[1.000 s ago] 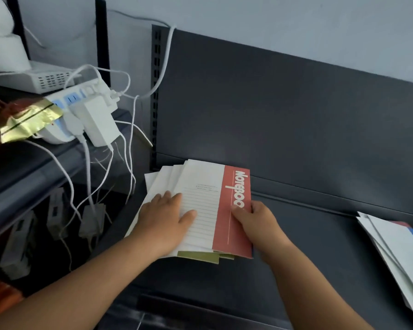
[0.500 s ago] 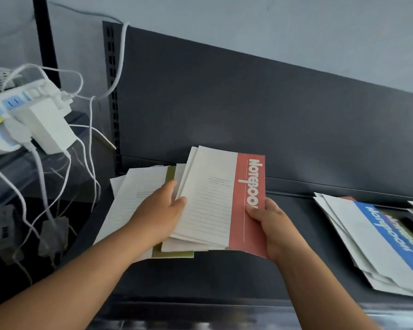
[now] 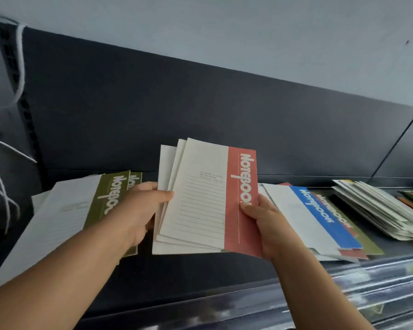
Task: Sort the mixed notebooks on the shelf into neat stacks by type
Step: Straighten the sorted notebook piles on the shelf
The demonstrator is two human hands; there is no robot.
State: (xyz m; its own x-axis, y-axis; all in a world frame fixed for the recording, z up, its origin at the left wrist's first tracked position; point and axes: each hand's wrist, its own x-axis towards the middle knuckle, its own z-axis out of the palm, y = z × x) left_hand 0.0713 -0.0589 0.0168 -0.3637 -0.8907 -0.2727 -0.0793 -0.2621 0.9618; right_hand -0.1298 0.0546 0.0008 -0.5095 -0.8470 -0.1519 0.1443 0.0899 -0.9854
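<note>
Over dark shelf (image 3: 188, 277), left hand (image 3: 138, 210) and right hand (image 3: 268, 226) grip red notebooks (image 3: 200, 201); grey wall (image 3: 224, 32).

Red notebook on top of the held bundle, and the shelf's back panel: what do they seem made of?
The red notebook: thin paper card cover, matte, judging by its printed lines, flat colour band and lack of glare. The back panel: probably painted sheet metal, dark grey satin finish; smooth and rigid-looking, with a straight seam at the right; laminate cannot be ruled out.
</note>
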